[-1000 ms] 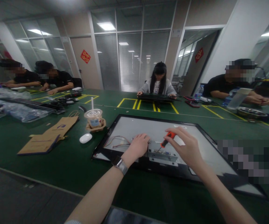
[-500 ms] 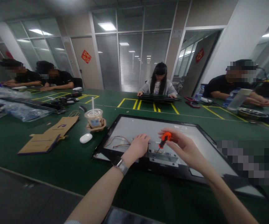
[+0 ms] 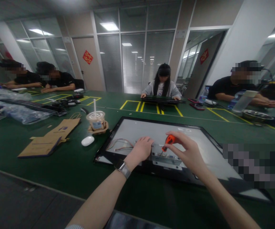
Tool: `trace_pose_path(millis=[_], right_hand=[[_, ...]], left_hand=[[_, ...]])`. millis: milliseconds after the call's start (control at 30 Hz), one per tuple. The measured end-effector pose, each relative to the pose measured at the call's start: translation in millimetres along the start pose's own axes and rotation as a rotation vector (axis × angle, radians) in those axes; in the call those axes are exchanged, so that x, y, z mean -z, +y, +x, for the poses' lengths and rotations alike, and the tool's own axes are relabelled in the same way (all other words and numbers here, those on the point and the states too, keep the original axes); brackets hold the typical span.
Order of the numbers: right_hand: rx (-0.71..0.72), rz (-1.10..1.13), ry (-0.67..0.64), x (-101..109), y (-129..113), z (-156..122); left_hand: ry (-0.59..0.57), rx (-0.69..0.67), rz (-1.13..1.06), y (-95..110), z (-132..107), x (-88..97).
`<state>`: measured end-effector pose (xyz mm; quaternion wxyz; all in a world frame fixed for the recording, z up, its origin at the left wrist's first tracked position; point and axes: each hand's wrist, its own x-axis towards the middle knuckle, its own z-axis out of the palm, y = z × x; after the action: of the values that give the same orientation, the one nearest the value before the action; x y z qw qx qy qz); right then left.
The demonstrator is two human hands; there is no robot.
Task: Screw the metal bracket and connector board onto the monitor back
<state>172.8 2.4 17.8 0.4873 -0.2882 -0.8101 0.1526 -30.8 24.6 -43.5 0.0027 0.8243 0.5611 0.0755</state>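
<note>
head view.
- panel (image 3: 149, 128): lies flat on the green table (image 3: 63, 165), back up, straight ahead of the person, near edge.
- bracket (image 3: 166, 158): grey metal, sits on the panel's near middle, between the two hands.
- left hand (image 3: 140, 148): palm down on the panel, touching the bracket's left end. fingers bent under and hidden by the back of the hand; cannot tell if they pinch anything. watch (image 3: 123, 169) on the wrist.
- right hand (image 3: 190, 153): fingers closed narrow round the orange screwdriver (image 3: 168, 140), shaft tilted down-left, tip on or just above the bracket; contact too small to tell.
- wires (image 3: 119, 144): thin, loose on the panel, just left of the left hand.

risks (judgement):
- tilted shaft could let the tip skid off and scratch the panel or jab the left hand, which is close by.
- left hand could snag the wires, being just beside them.
- cup (image 3: 96, 121) with straw stands near the panel's far-left corner; a knock from the left elbow could spill it.

counts:
- panel 1, bracket 1, screwdriver 1, watch 1.
- cup 1, white mouse (image 3: 87, 141) 1, brown bag (image 3: 64, 127) 1.
- other people at the table: 4, two far left, one opposite, one right. their hands are well apart from this work.
</note>
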Motion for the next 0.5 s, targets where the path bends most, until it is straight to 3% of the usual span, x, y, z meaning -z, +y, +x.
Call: trace_pose_path(millis=[200, 500], right_hand=[[0.071, -0.163, 0.054, 1.9, 0.8, 2.4], [0.035, -0.031, -0.099, 5.7, -0.1, -2.1]], left_hand=[[0.007, 0.005, -0.008, 0.5, -1.5, 1.6], [-0.006, 0.004, -0.007, 1.3, -1.0, 3.2]])
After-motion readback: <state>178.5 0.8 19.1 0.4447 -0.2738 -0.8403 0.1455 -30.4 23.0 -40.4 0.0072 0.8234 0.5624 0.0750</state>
